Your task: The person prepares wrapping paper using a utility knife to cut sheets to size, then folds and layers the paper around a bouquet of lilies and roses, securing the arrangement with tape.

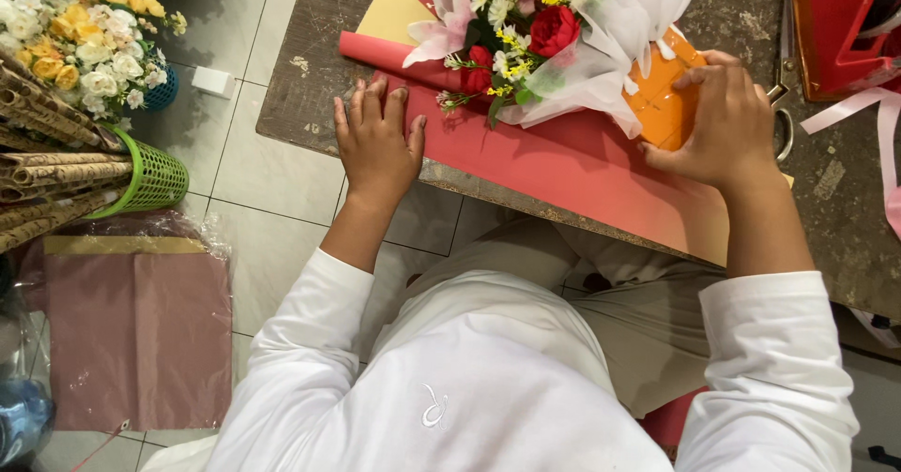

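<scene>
Green plastic mesh made up the basket point(155, 179) at the left edge of the frame; it lay tipped on its side, holding rolls of brown patterned paper point(47, 167). Toward the centre, our left hand point(377, 144) lay flat on the red wrapping sheet point(563, 167), fingers together. Right of it lay the bouquet point(526, 31), swathed in white tissue. Our right hand point(723, 120) curled around its orange wrapped base point(662, 106), fingertips pressing.

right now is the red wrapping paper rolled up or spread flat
Mostly spread flat: the red wrapping paper lies open on the table under the bouquet, with only its far edge curled.
</scene>
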